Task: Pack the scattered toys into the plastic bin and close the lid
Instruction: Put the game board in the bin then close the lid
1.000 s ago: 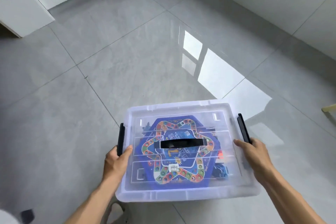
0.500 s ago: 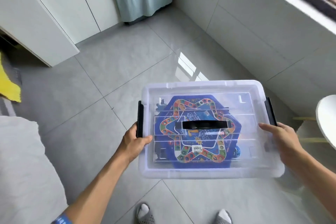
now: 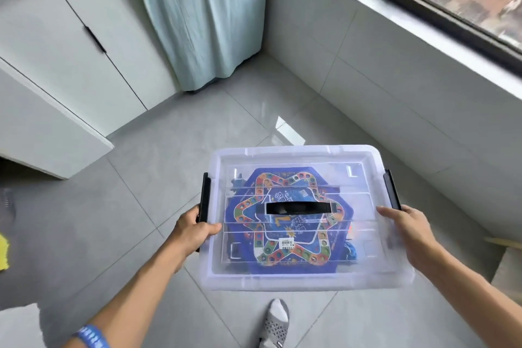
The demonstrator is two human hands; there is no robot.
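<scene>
Both hands (image 3: 195, 232) grip lidded bin (image 3: 308, 277) w/ toys inside.

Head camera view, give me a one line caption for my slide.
Both hands, left hand and right hand, carry the lidded plastic bin of toys above the tiled floor.

The bin (image 3: 308, 277) is frosted see-through plastic, smooth with a soft sheen, and its lid (image 3: 299, 155) looks the same. Side latches (image 3: 204, 195) and the top handle (image 3: 298, 208) are glossy black plastic. The game board (image 3: 291, 223) inside looks like printed card. Floor (image 3: 141, 206) is polished grey tile, really reflective. Curtain (image 3: 203, 17) is soft matt cloth.
</scene>
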